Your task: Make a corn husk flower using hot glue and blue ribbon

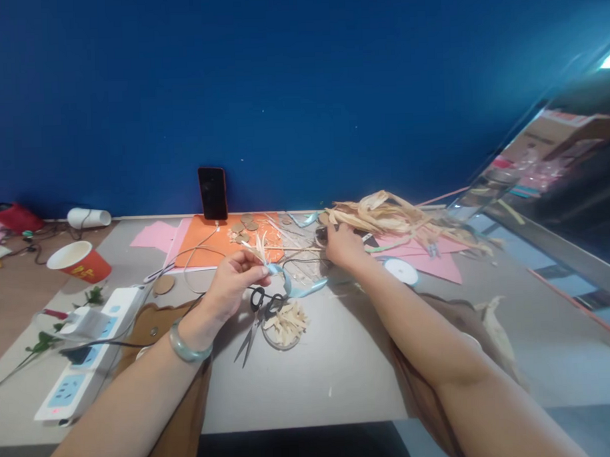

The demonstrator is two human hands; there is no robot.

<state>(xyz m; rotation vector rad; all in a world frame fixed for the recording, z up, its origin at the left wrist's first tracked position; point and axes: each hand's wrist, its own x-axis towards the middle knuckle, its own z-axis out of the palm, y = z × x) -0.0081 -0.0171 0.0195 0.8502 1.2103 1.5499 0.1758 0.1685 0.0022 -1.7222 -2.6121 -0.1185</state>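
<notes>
My left hand (235, 282) is closed in a pinch on a small bundle of pale straw strips (261, 247) tied with a light blue ribbon (300, 288) that trails onto the table. A green bangle sits on that wrist. My right hand (341, 244) reaches forward to the edge of a heap of dried straw husks (384, 216); its fingers are curled and what they hold is hidden. Black-handled scissors (255, 317) lie between my arms, beside a small round dish of straw cuttings (285, 322).
A dark phone (212, 192) leans on the blue wall behind orange paper (205, 242) with brown card discs. Pink paper sheets (439, 260), a white ribbon spool (400, 270), a white power strip (87, 356), a red paper cup (80, 261) and green stems lie around.
</notes>
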